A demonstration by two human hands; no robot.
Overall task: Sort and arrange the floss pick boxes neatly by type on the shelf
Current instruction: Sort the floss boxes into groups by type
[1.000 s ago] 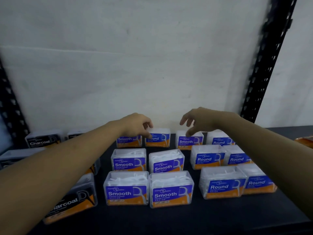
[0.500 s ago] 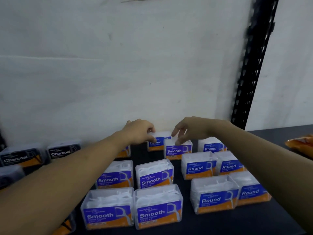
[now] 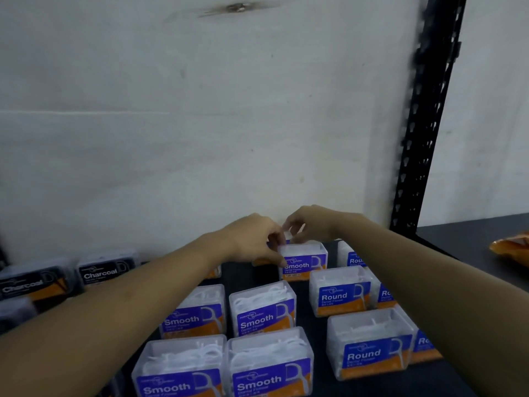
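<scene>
My left hand [image 3: 254, 242] curls over a box [image 3: 259, 262] in the back row. Only that box's orange lower edge shows, and its label is hidden. My left thumb lies against the left front corner of the back Smooth box [image 3: 305, 263]. My right hand [image 3: 312, 224] pinches the top rear corner of that Smooth box. Several more Smooth boxes [image 3: 262, 309] stand in two rows in front. Round boxes [image 3: 339, 292] form a block to the right. Black Charcoal boxes [image 3: 106, 272] sit at the far left.
The boxes rest on a dark shelf [image 3: 458, 239] against a white wall [image 3: 200, 138]. A black perforated upright [image 3: 423, 124] rises at the right. An orange packet [image 3: 512, 247] lies at the far right edge.
My hands have drawn together over the back row. The left hand now covers the back box whose Round label showed before. The right fingers have closed on the Smooth box's top.
</scene>
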